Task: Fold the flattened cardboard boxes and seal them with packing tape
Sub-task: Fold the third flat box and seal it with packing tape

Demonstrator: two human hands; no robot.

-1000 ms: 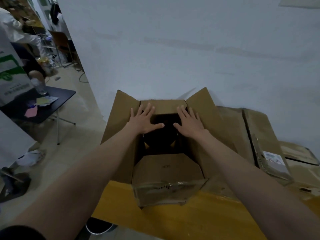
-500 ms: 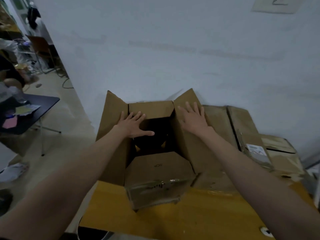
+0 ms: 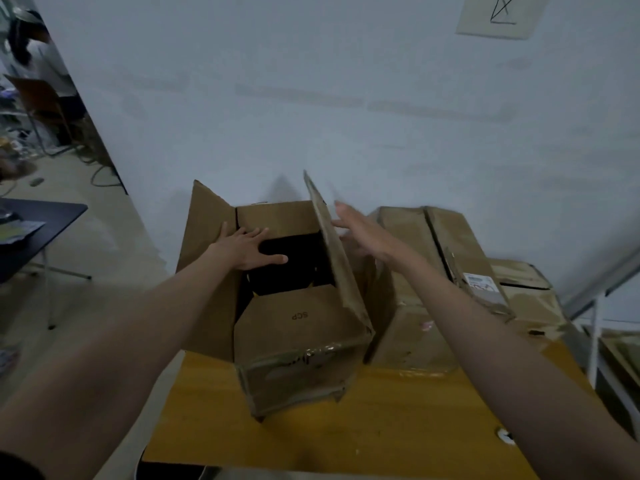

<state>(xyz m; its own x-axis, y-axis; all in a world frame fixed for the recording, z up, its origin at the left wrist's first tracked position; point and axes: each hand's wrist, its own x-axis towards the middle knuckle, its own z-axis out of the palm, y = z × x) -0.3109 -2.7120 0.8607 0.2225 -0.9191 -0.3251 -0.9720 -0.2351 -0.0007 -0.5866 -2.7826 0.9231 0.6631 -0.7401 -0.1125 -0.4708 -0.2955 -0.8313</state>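
The inside of the box [image 3: 298,327] is a black hollow; nothing in it can be made out. The right hand [image 3: 363,233] is motion-blurred, and its fingertips lie behind the raised right flap [image 3: 332,244], so I cannot tell whether it grips the flap or only lies flat against its outer face. The left hand [image 3: 247,247] is spread open, palm down on the left flap [image 3: 207,258] at the rim of the opening, thumb reaching over the hollow, clasping nothing. Both forearms run out of the bottom corners of the view.

The box stands upright near the left edge of a yellow worktop [image 3: 381,438], whose near edge is cut off. One near flap, printed "SCP", is folded inward, and one far flap is folded down; wrinkled tape crosses the front top edge. Just right of it, along the far edge, lie other cardboard boxes [image 3: 433,271], about three, overlapping so the count is unsure; one carries a white label [image 3: 479,282] too small to read.

A pale wall [image 3: 346,98] rises behind, with one paper sheet [image 3: 502,12] cut by the top edge. At left, one dark table [image 3: 38,220] stands on a beige floor [image 3: 104,271], with a chair [image 3: 38,102] and a seated person [image 3: 27,53] beyond, blurred.
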